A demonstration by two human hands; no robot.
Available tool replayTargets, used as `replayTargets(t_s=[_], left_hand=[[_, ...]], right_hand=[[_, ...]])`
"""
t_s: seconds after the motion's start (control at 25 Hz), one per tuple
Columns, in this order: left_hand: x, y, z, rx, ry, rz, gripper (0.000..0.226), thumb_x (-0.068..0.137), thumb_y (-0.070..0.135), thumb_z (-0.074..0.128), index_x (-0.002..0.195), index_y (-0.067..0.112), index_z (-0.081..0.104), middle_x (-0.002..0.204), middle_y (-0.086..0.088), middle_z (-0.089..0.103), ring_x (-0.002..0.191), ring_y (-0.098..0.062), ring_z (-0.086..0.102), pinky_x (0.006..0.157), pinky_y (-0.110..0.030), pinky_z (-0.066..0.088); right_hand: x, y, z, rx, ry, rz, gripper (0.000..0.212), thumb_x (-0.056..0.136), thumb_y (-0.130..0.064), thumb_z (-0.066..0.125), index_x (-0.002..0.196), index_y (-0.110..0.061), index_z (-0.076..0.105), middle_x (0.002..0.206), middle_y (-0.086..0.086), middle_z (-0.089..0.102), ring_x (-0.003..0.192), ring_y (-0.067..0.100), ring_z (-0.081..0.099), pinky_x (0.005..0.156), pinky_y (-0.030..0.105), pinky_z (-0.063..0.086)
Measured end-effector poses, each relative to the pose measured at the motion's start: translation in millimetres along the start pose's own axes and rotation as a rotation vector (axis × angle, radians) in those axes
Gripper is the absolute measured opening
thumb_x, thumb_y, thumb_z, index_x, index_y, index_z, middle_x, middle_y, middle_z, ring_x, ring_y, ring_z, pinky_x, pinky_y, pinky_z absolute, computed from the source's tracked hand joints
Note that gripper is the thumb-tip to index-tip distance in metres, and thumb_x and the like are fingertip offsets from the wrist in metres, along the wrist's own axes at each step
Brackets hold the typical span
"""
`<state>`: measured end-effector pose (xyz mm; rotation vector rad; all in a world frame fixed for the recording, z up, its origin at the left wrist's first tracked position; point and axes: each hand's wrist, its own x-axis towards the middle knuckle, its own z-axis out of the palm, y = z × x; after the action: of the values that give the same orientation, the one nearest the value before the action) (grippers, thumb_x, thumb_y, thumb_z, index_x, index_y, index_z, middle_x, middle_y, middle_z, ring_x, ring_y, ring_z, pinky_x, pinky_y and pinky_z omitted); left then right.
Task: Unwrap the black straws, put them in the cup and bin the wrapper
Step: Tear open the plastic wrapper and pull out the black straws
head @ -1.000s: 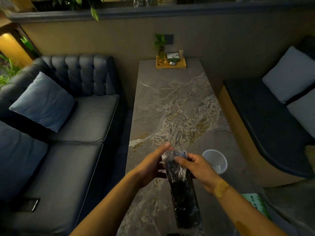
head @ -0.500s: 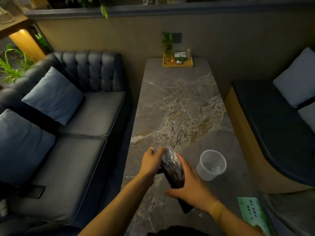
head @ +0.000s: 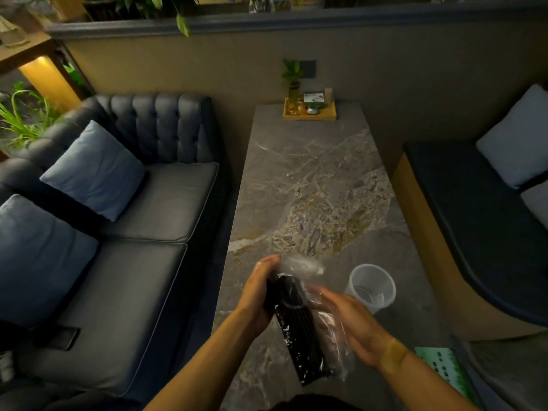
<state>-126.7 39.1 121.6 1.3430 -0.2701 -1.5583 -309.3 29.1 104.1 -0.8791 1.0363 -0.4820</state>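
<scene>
A bundle of black straws [head: 298, 327] in a clear plastic wrapper [head: 301, 266] hangs above the near end of the marble table [head: 311, 179]. My left hand [head: 259, 295] grips the bundle's upper end from the left. My right hand [head: 350, 324] lies against the bundle's right side with loose, crinkled wrapper over its fingers. The wrapper's top end sticks out empty beyond the straws. A translucent plastic cup [head: 372, 287] stands upright and empty on the table just right of my hands.
A wooden tray [head: 310, 109] with a small plant and condiments sits at the table's far end. A dark sofa [head: 142, 232] with blue cushions runs along the left, a cushioned bench [head: 480, 221] along the right. A green printed card [head: 444, 370] lies at bottom right.
The camera pulled back and the bundle tilted. My right hand slid from the bundle's top down its right side, and the wrapper now stands loose above the straws.
</scene>
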Motion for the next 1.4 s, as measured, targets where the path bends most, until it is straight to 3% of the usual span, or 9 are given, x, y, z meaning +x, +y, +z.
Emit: replayTargets(t_s=[0.16,0.32,0.44,0.6,0.76,0.88,0.96,1.16,1.4], left_hand=[[0.3,2.4,-3.3,-0.11,0.03,-0.102,0.045,0.089,0.037,0.058,0.107,-0.003,0.068,0.095,-0.019,0.067,0.079,-0.031,0.065,0.078,-0.044,0.055],[1.2,8.0,-4.1,-0.123,0.07,-0.156,0.031,0.088,0.033,0.06,0.088,0.003,0.068,0.076,-0.012,0.066,0.064,-0.027,0.064,0.067,-0.038,0.054],[2.5,10.0,-3.4,-0.056,0.126,-0.083,0.037,0.089,0.029,0.059,0.112,0.0,0.063,0.097,-0.019,0.061,0.081,-0.031,0.06,0.078,-0.043,0.051],[3.5,6.0,1.6,-0.016,0.107,-0.02,0.049,0.091,0.029,0.059,0.126,-0.005,0.056,0.107,-0.021,0.059,0.095,-0.033,0.058,0.095,-0.052,0.048],[-0.4,4.2,12.6,-0.063,0.066,-0.055,0.053,0.092,0.036,0.058,0.128,-0.004,0.058,0.11,-0.023,0.061,0.1,-0.036,0.06,0.102,-0.056,0.047],[-2.6,8.7,4.0,-0.007,-0.076,0.044,0.055,0.084,0.059,0.061,0.118,0.017,0.069,0.119,-0.019,0.069,0.108,-0.037,0.067,0.097,-0.052,0.052],[0.3,9.4,-12.0,0.048,-0.19,0.118,0.069,0.07,0.052,0.077,0.13,0.027,0.056,0.129,-0.015,0.064,0.113,-0.036,0.065,0.094,-0.051,0.054],[13.0,18.0,-20.6,0.162,0.002,0.12,0.037,0.076,0.026,0.08,0.111,0.016,0.069,0.102,-0.015,0.073,0.079,-0.022,0.074,0.065,-0.033,0.06],[19.4,28.1,-18.5,0.118,0.119,0.055,0.034,0.089,0.036,0.068,0.1,0.004,0.069,0.09,-0.017,0.067,0.082,-0.031,0.064,0.084,-0.043,0.054]], right_hand=[[-1.3,-4.1,-2.2,0.505,-0.096,0.214,0.044,0.088,-0.038,0.051,0.118,-0.011,0.069,0.108,0.018,0.073,0.094,0.031,0.072,0.08,0.044,0.058],[-3.6,2.6,-5.4,0.683,-0.15,0.238,0.053,0.099,-0.041,0.032,0.125,-0.007,0.063,0.117,0.022,0.07,0.105,0.037,0.068,0.087,0.05,0.055],[-9.7,2.7,-6.0,0.577,-0.192,0.216,0.053,0.094,-0.051,0.046,0.126,-0.012,0.063,0.125,0.022,0.064,0.112,0.038,0.064,0.095,0.053,0.052],[-5.1,-6.2,-12.5,0.14,-0.201,0.141,0.067,0.073,-0.013,0.082,0.133,-0.015,0.052,0.123,0.022,0.066,0.115,0.038,0.063,0.103,0.053,0.047],[2.0,-3.9,2.2,0.087,-0.122,0.129,0.071,0.064,-0.001,0.084,0.127,-0.012,0.054,0.115,0.021,0.071,0.108,0.037,0.067,0.103,0.053,0.047],[2.2,1.8,3.6,0.129,-0.083,0.086,0.063,0.064,0.002,0.082,0.122,-0.007,0.059,0.112,0.021,0.072,0.106,0.037,0.068,0.1,0.052,0.049],[0.4,0.5,0.4,0.113,-0.087,0.065,0.061,0.064,0.0,0.083,0.12,-0.009,0.061,0.112,0.02,0.072,0.106,0.036,0.068,0.1,0.052,0.049],[0.6,1.4,1.4,-0.056,-0.081,0.016,0.058,0.066,0.002,0.082,0.118,-0.008,0.06,0.109,0.013,0.075,0.103,0.028,0.07,0.093,0.043,0.055],[2.4,16.4,-3.0,0.001,-0.136,0.027,0.066,0.064,-0.004,0.085,0.123,-0.013,0.057,0.114,0.014,0.073,0.108,0.03,0.068,0.099,0.048,0.052]])
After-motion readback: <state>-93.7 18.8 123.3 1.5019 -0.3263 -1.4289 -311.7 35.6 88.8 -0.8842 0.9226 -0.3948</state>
